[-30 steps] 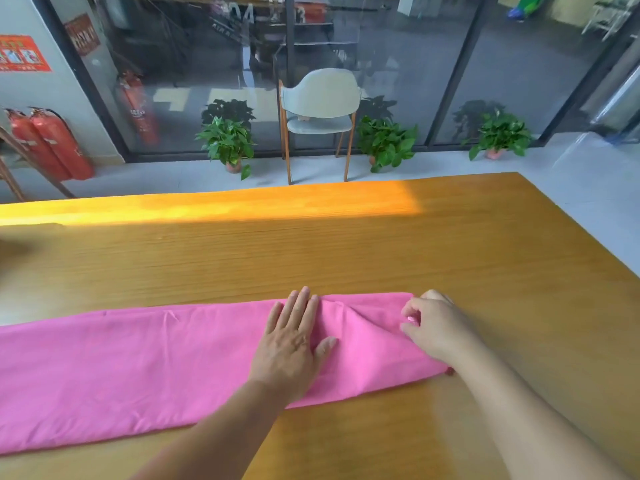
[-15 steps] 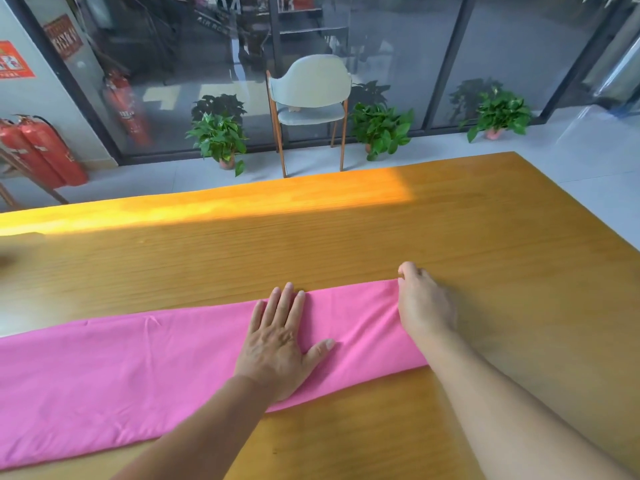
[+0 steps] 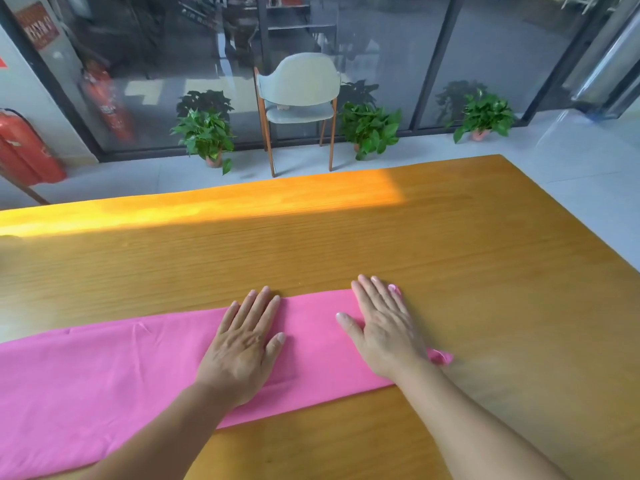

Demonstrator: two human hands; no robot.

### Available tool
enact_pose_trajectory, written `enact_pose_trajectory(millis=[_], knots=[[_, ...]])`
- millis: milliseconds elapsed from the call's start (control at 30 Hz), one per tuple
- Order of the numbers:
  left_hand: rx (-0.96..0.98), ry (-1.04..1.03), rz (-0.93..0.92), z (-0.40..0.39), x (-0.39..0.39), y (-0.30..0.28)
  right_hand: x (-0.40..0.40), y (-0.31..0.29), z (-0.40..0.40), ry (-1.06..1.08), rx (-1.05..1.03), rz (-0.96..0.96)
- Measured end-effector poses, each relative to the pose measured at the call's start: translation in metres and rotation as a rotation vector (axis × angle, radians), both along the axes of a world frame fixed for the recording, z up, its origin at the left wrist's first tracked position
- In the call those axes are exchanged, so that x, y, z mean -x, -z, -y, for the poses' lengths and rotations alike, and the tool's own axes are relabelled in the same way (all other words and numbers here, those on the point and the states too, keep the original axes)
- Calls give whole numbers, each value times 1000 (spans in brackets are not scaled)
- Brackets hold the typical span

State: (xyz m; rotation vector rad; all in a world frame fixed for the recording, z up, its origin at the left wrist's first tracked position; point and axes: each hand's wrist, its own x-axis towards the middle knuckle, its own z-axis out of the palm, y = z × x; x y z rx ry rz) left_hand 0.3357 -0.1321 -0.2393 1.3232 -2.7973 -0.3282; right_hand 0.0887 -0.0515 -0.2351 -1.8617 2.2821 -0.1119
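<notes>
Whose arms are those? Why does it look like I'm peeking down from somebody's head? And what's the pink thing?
There is no machine here. A person wears a camera on their head, so this one picture looks forward and down at their own arms. A long pink cloth lies in a strip across a wooden table. The left hand and the right hand both press flat on it near its right end, fingers straight. Neither hand grips anything. Behind the table stand a chair, potted plants and a red fire extinguisher.
</notes>
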Motion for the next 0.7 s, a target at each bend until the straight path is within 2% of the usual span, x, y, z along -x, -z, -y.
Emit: enact_pose_trajectory(millis=[100,167,233,300,367,600,700], knots=[[-6,9,42,3,-14,-2,15,-7,-1,66,-25,-38],[28,23,24,1,-14,-3,-6,-17,1,85,43,-67],[53,36,7,-4,-11,-3,-49,-22,6,37,124,39],[64,67,13,-8,-8,-2,-87,-14,8,-57,117,142],[98,58,11,-8,-15,0,-101,-6,8,-95,120,108],[97,-131,66,13,-96,0,-35,-5,0,-46,-34,-43],[65,-212,51,19,-118,-4,-30,-11,-2,-10,-58,-65]])
